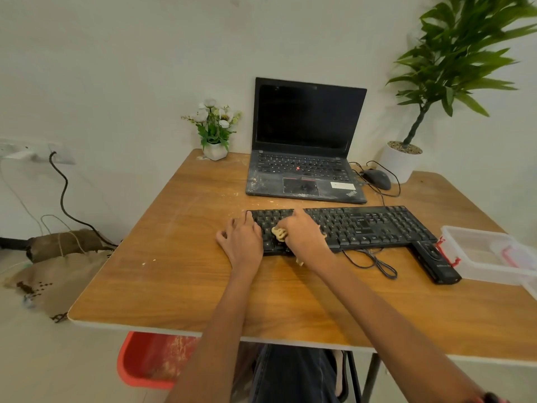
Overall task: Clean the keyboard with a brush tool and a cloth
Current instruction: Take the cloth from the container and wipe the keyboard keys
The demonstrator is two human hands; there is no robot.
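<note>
A black keyboard (366,225) lies across the wooden table (180,271), in front of a dusty laptop. My left hand (242,241) rests on the keyboard's left end with fingers spread, holding it down. My right hand (305,235) grips a bunched tan cloth (279,233) and presses it onto the keys in the left part of the keyboard. Most of the cloth is hidden under that hand; a small piece shows below the wrist. No brush tool is visible.
An open black laptop (305,158) with dust stands behind the keyboard. A mouse (377,178) and cables lie at right, with a black remote-like device (436,263) and a clear plastic box (488,254). A flower pot (215,135) and a large plant (453,68) stand at the back.
</note>
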